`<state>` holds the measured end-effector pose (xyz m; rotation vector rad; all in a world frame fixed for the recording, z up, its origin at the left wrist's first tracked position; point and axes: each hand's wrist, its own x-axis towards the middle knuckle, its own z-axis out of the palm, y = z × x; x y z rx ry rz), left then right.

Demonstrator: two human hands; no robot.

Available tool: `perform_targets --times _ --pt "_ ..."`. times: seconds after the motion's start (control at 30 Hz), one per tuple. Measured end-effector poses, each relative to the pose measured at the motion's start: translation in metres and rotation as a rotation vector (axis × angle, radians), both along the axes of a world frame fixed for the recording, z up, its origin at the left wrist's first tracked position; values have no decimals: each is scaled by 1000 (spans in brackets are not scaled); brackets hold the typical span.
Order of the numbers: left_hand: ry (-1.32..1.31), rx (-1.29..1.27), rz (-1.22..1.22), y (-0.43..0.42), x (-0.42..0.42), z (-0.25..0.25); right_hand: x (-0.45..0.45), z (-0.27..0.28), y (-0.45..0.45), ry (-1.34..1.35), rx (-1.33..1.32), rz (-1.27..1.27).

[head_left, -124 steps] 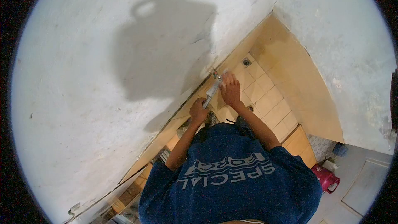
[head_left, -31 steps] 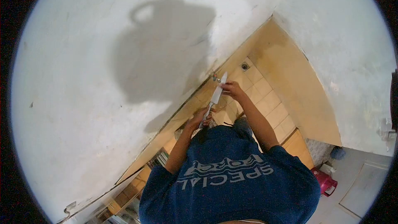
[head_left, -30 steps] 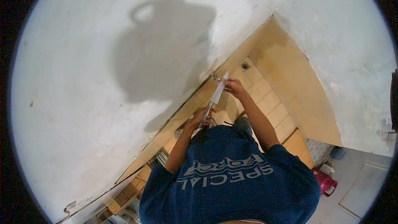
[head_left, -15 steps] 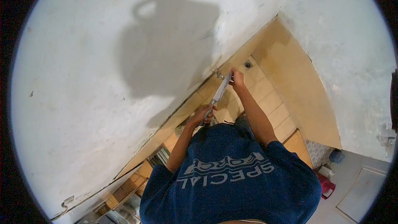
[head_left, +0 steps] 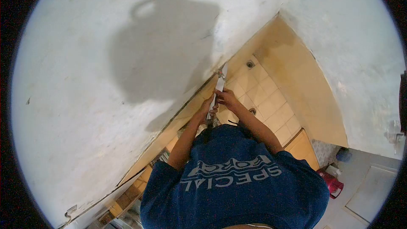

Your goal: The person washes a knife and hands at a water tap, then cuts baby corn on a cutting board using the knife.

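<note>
A large knife (head_left: 220, 85) points away from me, its blade rising toward the wall tap (head_left: 221, 75). My left hand (head_left: 205, 111) is wrapped around the handle end. The fingers of my right hand (head_left: 227, 98) are closed on the lower blade, close to my left hand. In this view the tap overlaps the upper blade; whether they touch, I cannot tell. My fingers hide part of the handle, and running water cannot be made out.
Tan tiles cover the floor (head_left: 271, 97), with a round drain (head_left: 250, 64) near the corner. A whitish wall (head_left: 76, 80) stands close on the left, another at right. Behind at lower right is a red object (head_left: 335, 185). A large shadow falls on the left wall.
My right hand has slid from near the blade's tip down toward the handle. The knife has turned more upright in view, its tip now up past the tap.
</note>
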<state>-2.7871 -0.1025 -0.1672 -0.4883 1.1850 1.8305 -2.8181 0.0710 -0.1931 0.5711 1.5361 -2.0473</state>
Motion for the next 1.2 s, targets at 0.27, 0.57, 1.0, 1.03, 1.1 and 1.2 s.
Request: perform_targets --times 0.27,0.57,1.0,1.03,1.1,1.2 --pt "53 67 -124 5 -5 8 -30 5 35 -33 -109 -315" --pt "260 -48 -54 4 -2 -36 -23 7 37 -65 143 -253" --pt "569 -575 -195 2 -22 4 -51 111 44 1241 903 363" --pt "608 -581 -193 -1 -21 4 -58 110 47 1286 1003 415" --pt "563 -559 -233 -9 -15 2 -65 112 48 1340 973 460" --pt "606 -603 -245 -16 -3 -6 -72 116 47 1333 860 488"
